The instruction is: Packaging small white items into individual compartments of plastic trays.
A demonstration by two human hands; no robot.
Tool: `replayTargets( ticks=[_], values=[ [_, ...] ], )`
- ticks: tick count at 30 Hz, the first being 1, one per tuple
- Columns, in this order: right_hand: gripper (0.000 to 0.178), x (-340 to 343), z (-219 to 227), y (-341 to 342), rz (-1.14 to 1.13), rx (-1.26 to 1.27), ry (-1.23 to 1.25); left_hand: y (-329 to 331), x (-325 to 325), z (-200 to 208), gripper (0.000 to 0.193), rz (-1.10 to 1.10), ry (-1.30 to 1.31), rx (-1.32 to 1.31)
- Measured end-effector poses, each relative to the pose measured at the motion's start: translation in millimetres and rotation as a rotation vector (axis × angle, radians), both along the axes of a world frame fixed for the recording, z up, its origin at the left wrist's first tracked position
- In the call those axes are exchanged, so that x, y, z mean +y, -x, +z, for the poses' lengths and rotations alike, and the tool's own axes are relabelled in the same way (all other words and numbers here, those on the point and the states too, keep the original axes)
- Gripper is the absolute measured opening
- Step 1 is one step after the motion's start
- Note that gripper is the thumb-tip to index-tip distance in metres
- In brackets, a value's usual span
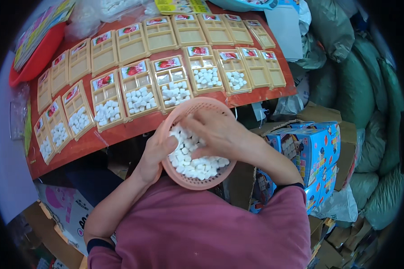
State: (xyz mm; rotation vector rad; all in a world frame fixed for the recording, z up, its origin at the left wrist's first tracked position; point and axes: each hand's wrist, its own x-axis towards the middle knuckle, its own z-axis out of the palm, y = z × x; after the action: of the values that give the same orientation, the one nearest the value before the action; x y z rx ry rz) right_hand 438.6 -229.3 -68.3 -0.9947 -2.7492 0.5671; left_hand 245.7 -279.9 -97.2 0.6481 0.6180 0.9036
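Note:
A pink round plastic basket [232,167] with a perforated wall is held in front of my chest, tilted toward me. Many small white cubes [191,167] lie in it. My left hand [155,154] grips its left rim, thumb over the edge. Inside the basket is my right hand [217,132], over the cubes; motion smears its fingers, so I cannot see whether they hold any. Beyond stand two rows of beige compartment trays [161,36] with strawberry-picture cards. In the near row, several trays [173,92] have white cubes in their large compartment.
The trays stand on a red table [98,145]. A red basin [40,60] with printed sheets sits at the left, and plastic bags [94,20] lie at the back. To my right are blue printed boxes [316,152] in a cardboard carton, with green sacks [357,85] piled behind.

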Motion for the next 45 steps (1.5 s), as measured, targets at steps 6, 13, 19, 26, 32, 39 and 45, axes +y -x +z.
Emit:
replayTargets(
  ticks=[6, 13, 19, 26, 32, 39, 45],
  values=[
    [0.029, -2, -3, 3, 0.135, -0.053, 0.152, 1, -7, -3, 0.075, 0.025, 0.077, 0.016],
    [0.023, 6, 2, -9, 0.172, 0.184, 0.028, -2, -2, -2, 0.064, 0.055, 0.130, -0.014],
    [0.011, 40, 14, -49, -0.397, 0.596, 0.471, 0, -1, -5, 0.055, 0.111, 0.140, -0.012],
    [0.015, 86, -22, -92, -0.455, 0.099, -0.007, -2, -3, -8, 0.054, 0.096, 0.146, -0.022],
    [0.022, 83, -14, -97, -0.520, 0.119, 0.066, 4, -5, -3, 0.054, 0.104, 0.158, -0.014],
    [0.014, 82, -18, -109, -0.583, 0.174, 0.079, 4, -6, -5, 0.055, 0.103, 0.168, -0.022],
    [0.011, 84, -18, -101, -0.606, 0.280, 0.067, 3, -7, -3, 0.056, 0.093, 0.171, -0.032]
  ],
)
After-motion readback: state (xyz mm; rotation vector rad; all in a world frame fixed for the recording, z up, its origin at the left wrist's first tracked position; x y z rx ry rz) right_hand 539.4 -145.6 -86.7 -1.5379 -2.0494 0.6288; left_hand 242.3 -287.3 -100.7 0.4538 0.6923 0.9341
